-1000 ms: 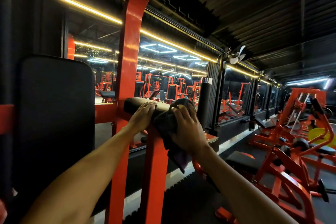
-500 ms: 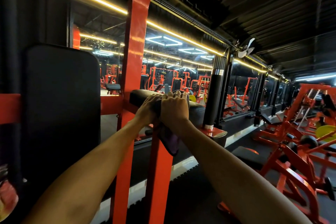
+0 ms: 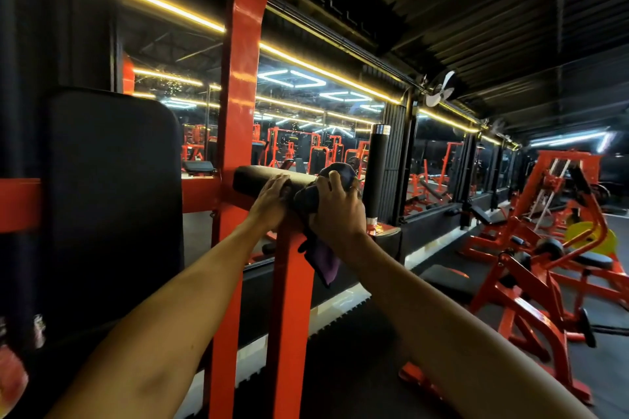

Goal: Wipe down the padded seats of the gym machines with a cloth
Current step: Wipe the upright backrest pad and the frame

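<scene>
A black padded armrest (image 3: 252,182) sticks out to the right from the red machine frame (image 3: 240,105) at chest height. My left hand (image 3: 270,202) rests on the pad's near side with its fingers laid over the top. My right hand (image 3: 337,211) grips a dark purple cloth (image 3: 323,257) and presses it over the pad's right end. The cloth wraps the end of the pad, and its loose tail hangs below my wrist. A large black back pad (image 3: 112,201) stands upright to the left.
A red upright post (image 3: 289,316) carries the armrest just below my hands. A black cylindrical handle (image 3: 376,173) rises right of the cloth. Mirrors line the wall behind. Red machines (image 3: 544,248) and a yellow weight plate (image 3: 590,240) fill the floor at right.
My right hand has slid the cloth back to the right along the armrest, away from my left hand. The left hand has stayed on the pad.
</scene>
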Tool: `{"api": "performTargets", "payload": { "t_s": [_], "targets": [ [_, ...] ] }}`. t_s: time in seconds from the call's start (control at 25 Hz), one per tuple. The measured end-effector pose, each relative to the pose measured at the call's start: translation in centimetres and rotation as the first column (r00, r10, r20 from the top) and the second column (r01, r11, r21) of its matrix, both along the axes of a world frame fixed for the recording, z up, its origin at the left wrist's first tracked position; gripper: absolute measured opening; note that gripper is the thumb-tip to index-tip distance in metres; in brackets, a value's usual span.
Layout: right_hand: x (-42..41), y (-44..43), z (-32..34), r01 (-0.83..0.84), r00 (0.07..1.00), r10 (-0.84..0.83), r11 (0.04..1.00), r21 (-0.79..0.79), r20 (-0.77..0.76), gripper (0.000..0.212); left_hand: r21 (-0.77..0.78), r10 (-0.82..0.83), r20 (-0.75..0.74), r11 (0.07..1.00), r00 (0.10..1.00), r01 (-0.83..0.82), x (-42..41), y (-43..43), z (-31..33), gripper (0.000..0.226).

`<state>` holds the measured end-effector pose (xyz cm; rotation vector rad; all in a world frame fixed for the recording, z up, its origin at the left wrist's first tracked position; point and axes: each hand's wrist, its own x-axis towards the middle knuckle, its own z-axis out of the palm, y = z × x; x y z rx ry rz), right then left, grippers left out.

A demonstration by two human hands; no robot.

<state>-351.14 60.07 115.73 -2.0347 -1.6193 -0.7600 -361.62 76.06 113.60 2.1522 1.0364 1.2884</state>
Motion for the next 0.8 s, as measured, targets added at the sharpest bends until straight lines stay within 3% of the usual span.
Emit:
{"api": "performTargets", "payload": {
  "t_s": [0.12, 0.48, 0.8],
  "targets": [
    [1.0, -1.6, -0.3, -0.032, 0.999, 0.033, 0.999, 0.028, -0.039, 0.068, 0.119, -0.027, -0.010, 0.992, 1.000, 0.028, -0.7, -2.5, 0.0, 0.040],
    [2.8, -9.1, -3.3, -0.286, 0.957, 0.289, 0.952, 0.104, -0.010, 0.046, 0.035, 0.078, -0.130, 0.997, 0.988, -0.074, -4.6, -15.6, -0.1, 0.040],
    [4.9, -19.4, -4.4, -0.408, 0.906, 0.415, 0.909, 0.091, -0.079, 0.042, -0.031, 0.062, -0.171, 0.997, 0.983, -0.069, -1.8, -28.5, -2.6, 0.037]
  ]
}}
